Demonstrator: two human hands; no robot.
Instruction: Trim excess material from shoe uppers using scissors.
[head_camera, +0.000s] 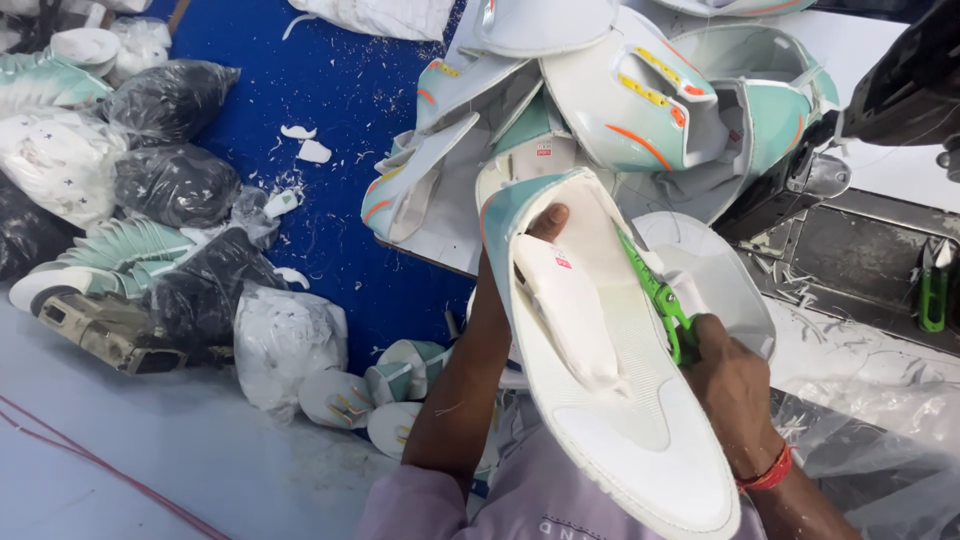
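Note:
My left hand (540, 228) grips a flat white and mint shoe upper (610, 400) near its far end, the thumb showing over the edge. It lies inner side up, with a white tongue (565, 320) in the middle. My right hand (728, 385) holds small green scissors (655, 295), whose blades rest against the right edge of the upper.
A pile of mint, white and orange shoe uppers (620, 100) lies on the worktable ahead. A sewing machine (900, 90) stands at the right, with green snips (933, 290) on its metal bed. Black and white plastic bags (175, 180) of parts and scraps lie on the blue floor at left.

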